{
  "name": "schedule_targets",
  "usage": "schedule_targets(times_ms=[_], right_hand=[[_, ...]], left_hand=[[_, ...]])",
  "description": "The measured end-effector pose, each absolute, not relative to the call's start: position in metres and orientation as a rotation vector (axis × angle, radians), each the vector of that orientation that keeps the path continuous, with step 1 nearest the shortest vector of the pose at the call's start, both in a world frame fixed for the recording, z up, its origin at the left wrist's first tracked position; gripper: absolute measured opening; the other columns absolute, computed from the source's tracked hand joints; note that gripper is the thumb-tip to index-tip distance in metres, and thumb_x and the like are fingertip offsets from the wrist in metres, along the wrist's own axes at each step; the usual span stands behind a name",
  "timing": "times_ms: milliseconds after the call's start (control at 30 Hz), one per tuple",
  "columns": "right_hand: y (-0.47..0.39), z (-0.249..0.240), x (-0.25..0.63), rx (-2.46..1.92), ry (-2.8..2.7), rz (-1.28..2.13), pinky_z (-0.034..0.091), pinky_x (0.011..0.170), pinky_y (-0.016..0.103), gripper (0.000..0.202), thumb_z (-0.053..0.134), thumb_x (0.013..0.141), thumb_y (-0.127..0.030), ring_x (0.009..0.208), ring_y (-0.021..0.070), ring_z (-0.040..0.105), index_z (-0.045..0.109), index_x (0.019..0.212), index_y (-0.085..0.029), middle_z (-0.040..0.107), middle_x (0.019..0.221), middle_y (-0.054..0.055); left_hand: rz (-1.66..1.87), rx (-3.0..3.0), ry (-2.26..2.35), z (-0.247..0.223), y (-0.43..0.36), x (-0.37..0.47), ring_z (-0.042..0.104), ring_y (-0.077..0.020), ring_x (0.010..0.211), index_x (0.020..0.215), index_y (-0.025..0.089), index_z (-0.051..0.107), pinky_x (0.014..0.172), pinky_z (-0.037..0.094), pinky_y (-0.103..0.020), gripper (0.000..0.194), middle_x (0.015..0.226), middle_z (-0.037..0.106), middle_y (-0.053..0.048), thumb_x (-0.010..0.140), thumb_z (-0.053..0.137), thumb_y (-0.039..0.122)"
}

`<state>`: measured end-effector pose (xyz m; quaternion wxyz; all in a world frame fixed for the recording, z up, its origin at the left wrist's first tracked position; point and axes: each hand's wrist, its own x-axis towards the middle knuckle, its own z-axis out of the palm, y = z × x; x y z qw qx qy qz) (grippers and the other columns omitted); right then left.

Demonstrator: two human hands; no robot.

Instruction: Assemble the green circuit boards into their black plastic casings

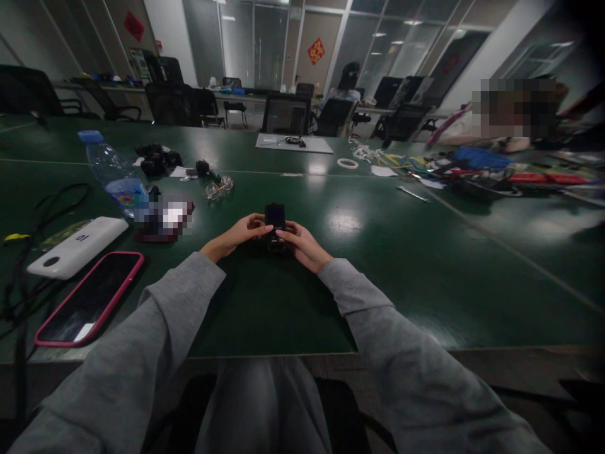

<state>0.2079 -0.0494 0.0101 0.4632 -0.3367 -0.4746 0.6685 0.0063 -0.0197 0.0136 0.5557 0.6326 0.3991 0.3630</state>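
Note:
A small black device (275, 216) with a dark screen and buttons below it stands upright over the green table (265, 302), in the middle of the view. My left hand (243, 233) grips its left side, with the thumb on the front near the lower edge of the screen. On the right side my right hand (302, 243) holds the same device, its thumb resting by the buttons. The fingers behind the device are mostly hidden.
To the left are a pink-framed phone (92, 299), a white power bank (78, 247), black straps, a plastic bottle (118, 176) and glasses (219, 188). Cables and a blue item (482, 157) lie far right, near another person. A grey board (293, 144) lies farther back.

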Motion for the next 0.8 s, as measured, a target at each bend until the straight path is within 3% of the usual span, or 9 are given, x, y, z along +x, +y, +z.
schedule_targets(times_ms=[533, 800], right_hand=[[-0.0494, 0.0092, 0.2080, -0.865, -1.231, 1.598, 0.046, 0.101, 0.038, 0.055, 0.079, 0.068, -0.036, 0.106, 0.0202, 0.059, 0.055, 0.115, -0.020, 0.061, 0.114, 0.007], [-0.0521, 0.0121, 0.2066, -0.858, -1.224, 1.532, 0.046, 0.099, 0.038, 0.056, 0.079, 0.067, -0.037, 0.103, 0.0196, 0.060, 0.057, 0.116, -0.022, 0.063, 0.109, 0.005]], left_hand=[[0.849, 1.483, 0.957, 0.0160, -0.0216, 0.0064, 0.055, -0.0142, 0.077, 0.119, 0.016, 0.055, 0.067, 0.040, -0.029, 0.058, 0.103, 0.062, -0.010, 0.072, 0.074, 0.045], [0.857, 1.475, 0.941, 0.0170, -0.0221, 0.0077, 0.056, -0.0141, 0.081, 0.119, 0.015, 0.055, 0.070, 0.042, -0.029, 0.060, 0.111, 0.060, -0.012, 0.071, 0.075, 0.045]])
